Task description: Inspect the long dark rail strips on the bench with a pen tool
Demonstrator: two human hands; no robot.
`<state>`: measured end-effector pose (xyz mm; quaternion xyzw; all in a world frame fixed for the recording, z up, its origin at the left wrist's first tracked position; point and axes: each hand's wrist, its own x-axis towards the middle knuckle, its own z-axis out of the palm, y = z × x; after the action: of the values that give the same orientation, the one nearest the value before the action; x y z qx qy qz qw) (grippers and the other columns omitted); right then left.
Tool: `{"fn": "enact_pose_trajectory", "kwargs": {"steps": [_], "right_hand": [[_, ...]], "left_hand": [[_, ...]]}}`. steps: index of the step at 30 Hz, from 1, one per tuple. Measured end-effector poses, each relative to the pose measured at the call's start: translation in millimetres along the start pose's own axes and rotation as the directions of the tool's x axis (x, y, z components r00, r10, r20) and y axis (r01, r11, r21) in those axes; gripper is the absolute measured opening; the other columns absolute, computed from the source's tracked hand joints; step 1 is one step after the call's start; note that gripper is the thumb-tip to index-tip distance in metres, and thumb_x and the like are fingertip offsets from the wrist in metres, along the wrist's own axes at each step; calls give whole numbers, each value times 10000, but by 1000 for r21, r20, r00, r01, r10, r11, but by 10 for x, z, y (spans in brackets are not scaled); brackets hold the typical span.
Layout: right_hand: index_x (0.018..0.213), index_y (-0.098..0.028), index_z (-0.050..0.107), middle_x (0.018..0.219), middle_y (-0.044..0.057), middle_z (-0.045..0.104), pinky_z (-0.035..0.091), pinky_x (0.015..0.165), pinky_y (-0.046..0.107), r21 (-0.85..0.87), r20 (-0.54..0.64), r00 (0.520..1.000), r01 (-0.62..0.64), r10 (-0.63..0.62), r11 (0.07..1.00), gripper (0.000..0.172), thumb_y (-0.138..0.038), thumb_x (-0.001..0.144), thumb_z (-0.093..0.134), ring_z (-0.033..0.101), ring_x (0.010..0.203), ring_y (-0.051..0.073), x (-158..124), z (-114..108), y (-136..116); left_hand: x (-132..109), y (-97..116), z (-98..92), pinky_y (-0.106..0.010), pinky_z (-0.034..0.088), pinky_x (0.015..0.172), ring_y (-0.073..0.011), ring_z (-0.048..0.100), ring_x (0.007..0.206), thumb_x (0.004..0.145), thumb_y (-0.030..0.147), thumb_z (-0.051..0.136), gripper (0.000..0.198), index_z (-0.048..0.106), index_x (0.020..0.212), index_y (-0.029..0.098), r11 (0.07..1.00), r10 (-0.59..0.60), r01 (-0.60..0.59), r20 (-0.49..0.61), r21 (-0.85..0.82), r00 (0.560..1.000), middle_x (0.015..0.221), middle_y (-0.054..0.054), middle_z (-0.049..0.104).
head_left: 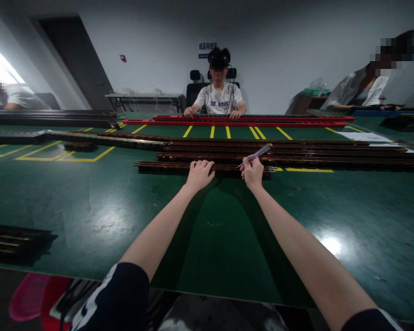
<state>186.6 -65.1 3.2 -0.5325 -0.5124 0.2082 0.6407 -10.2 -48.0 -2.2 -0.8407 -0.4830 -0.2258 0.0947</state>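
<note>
My left hand (pixel 200 175) rests on a short dark strip with copper-coloured lines (pixel 162 168), its fingers bent over the near strip and slightly apart. Between the fingers of my right hand (pixel 252 173) is a clear pen-like tool (pixel 261 152), whose thin tip points down and left toward the same strip. That hand is at the strip's right part. Just beyond both hands lie several longer dark strips (pixel 307 151), side by side across the green table (pixel 124 216).
Across the table a person sits with both hands at long red bars (pixel 296 123). Dark bars (pixel 48 118) lie at the far left, and a dark bundle (pixel 14 241) is at the near left edge. White papers (pixel 364 136) lie at the right. Two more people are at the sides.
</note>
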Motion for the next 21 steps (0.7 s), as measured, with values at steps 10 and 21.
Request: {"fn": "enact_pose_trajectory", "kwargs": {"steps": [10,21], "right_hand": [[789,-192,480,524,-53,535,369,327,187,40,11,1000,-10,10,999,314,-496,839,540,468,352,83,-31,1,-56],[781,-194,476,535,-45,551,400,324,191,80,49,999,-16,12,997,331,-512,834,549,493,359,87,-23,21,-52]], "left_hand": [[4,21,-9,-456,332,1031,-257,543,1132,925,280,374,378,553,1237,163,1000,-5,5,4,-5,1000,1213,-115,624],[-2,21,-14,-461,345,1022,-258,542,1138,887,166,363,413,558,1250,189,1000,8,-8,6,5,1000,1214,-109,624]]}}
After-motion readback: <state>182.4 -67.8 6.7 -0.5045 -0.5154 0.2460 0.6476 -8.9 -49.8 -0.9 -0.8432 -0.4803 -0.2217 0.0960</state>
